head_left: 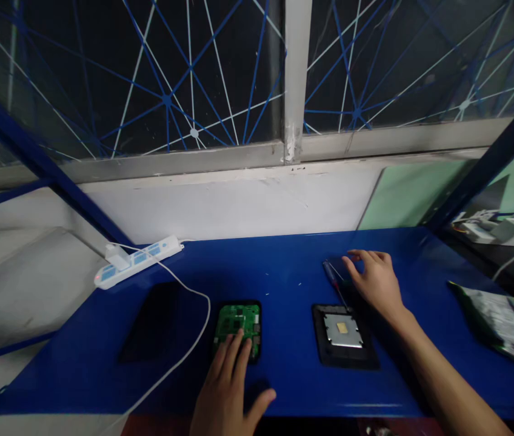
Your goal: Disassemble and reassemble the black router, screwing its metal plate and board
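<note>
My left hand [227,387] lies over the near side of a green circuit board [248,313], fingers stretched out and thumb spread wide. The board sits in a black casing [259,351]. My right hand [375,281] is above the table just right of a screwdriver [331,274], its thumb and fingers apart with nothing seen between them. The screwdriver's shaft points down toward a black cover [336,357], which bears a silver metal plate [351,336] with a small tan square pad on it. Whether my right fingertips touch the table is unclear.
A white power strip [145,260] with a plugged-in adapter stands at the back left. Its white cable [209,303] runs forward across the blue table [288,254]. A dark flat object [150,324] lies at left, a foil packet [507,321] at right. Blue frame posts flank the table.
</note>
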`<action>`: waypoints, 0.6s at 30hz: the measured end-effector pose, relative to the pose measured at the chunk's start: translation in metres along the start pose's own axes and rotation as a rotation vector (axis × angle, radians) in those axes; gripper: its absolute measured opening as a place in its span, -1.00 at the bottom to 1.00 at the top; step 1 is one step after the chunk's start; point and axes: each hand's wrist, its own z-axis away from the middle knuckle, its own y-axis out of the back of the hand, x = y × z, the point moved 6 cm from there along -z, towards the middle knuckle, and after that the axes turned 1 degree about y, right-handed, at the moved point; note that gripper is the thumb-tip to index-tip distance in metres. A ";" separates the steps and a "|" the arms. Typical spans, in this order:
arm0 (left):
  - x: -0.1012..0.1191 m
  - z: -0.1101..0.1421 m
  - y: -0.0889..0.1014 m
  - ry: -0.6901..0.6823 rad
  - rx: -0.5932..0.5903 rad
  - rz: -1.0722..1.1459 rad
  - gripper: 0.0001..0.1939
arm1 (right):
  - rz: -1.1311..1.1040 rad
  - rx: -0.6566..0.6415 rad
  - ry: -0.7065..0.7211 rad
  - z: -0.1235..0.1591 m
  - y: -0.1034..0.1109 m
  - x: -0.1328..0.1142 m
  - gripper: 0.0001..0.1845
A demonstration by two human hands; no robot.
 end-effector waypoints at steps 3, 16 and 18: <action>0.022 0.001 -0.006 -0.095 -0.022 0.018 -0.14 | -0.007 0.001 0.008 0.000 -0.002 0.002 -0.63; 0.067 -0.037 -0.023 -0.035 -0.280 0.219 -0.19 | -0.019 -0.012 0.004 0.000 -0.003 0.002 -0.63; 0.068 -0.044 -0.021 -0.010 -0.328 0.245 -0.20 | -0.013 -0.020 0.013 0.000 -0.003 0.001 -0.63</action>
